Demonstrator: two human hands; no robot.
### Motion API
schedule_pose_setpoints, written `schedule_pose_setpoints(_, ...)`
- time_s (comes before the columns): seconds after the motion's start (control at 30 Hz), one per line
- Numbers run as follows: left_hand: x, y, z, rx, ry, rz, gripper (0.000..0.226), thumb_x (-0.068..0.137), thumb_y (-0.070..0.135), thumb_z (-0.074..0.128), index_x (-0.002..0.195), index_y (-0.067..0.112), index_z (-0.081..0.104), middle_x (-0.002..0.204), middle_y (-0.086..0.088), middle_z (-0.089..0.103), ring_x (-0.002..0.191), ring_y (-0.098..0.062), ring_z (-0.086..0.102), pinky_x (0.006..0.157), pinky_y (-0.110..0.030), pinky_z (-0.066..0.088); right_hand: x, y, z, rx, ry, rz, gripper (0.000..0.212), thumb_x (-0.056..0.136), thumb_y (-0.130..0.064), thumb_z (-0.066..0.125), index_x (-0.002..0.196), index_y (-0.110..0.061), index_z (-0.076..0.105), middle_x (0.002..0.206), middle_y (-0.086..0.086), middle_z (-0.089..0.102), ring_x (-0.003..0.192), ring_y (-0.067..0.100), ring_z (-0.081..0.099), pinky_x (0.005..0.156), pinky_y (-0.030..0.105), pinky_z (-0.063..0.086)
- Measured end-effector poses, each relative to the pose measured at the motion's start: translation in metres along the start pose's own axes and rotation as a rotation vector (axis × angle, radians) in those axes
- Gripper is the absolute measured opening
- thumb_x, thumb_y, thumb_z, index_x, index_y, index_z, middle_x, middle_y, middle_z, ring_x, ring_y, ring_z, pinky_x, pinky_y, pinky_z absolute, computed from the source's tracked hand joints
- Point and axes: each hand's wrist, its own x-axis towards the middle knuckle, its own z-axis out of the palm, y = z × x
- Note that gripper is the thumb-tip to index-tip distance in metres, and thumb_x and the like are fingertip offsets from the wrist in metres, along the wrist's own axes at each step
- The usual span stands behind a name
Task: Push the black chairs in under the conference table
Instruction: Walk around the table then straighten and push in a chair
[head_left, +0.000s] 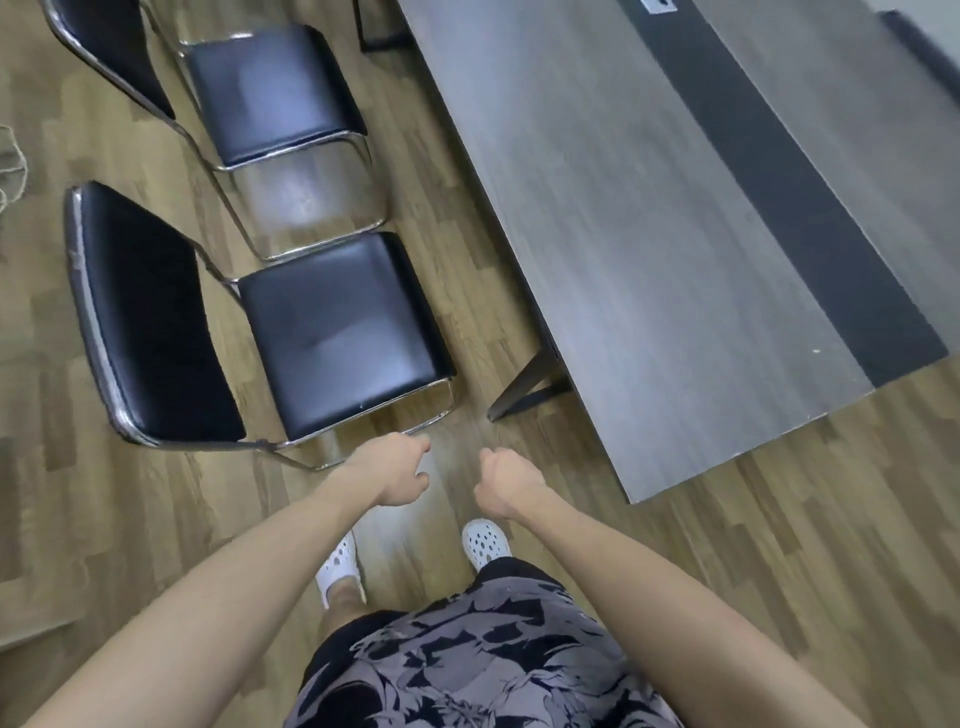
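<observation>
Two black chairs with chrome frames stand side by side on the wooden floor, left of the grey conference table (649, 249). The near chair (337, 332) has its seat facing the table, a gap of floor between them. The far chair (270, 98) stands behind it, also apart from the table. My left hand (395, 473) hovers just below the near chair's chrome front rail, fingers loosely curled and empty. My right hand (506, 483) is a loose fist beside it, holding nothing.
A dark strip (779, 171) runs down the middle of the tabletop. A slanted table leg (524, 387) meets the floor near the table's corner. My feet in white shoes (485, 543) stand between the chair and the table. Some cord (13, 161) lies at the left edge.
</observation>
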Motion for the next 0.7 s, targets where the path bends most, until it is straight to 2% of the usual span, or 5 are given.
schedule_pose_setpoints(0.2, -0.003, -0.066, -0.013, 0.035, -0.016, 0.119, 0.051, 0.091, 0.035, 0.048, 0.139, 0.018, 0.043, 0.130, -0.008, 0.057, 0.114, -0.029, 0.057, 0.091, -0.040, 0.051, 0.000, -0.068, 0.002, 0.087, -0.011, 0.146, 0.034, 0.091, -0.015, 0.048, 0.123, -0.006, 0.046, 0.127, 0.014, 0.052, 0.113, 0.033, 0.056, 0.087, 0.037, 0.047)
schedule_pose_setpoints(0.37, -0.012, -0.112, -0.017, 0.074, -0.086, 0.196, 0.054, 0.090, 0.035, 0.048, 0.141, 0.018, 0.041, 0.132, -0.007, 0.057, 0.114, -0.029, 0.058, 0.092, -0.038, 0.050, -0.002, -0.122, 0.004, 0.187, 0.033, 0.213, 0.029, 0.093, -0.018, 0.043, 0.119, -0.006, 0.047, 0.125, 0.013, 0.051, 0.112, 0.032, 0.055, 0.085, 0.035, 0.046)
schedule_pose_setpoints(0.7, -0.014, -0.139, -0.025, 0.189, -0.088, 0.295, 0.046, 0.090, 0.030, 0.048, 0.134, 0.014, 0.045, 0.129, -0.010, 0.057, 0.115, -0.029, 0.056, 0.087, -0.036, 0.049, -0.006, -0.165, 0.022, 0.296, 0.056, 0.267, 0.029, 0.089, -0.014, 0.046, 0.117, -0.005, 0.050, 0.121, 0.015, 0.054, 0.112, 0.033, 0.056, 0.087, 0.036, 0.046)
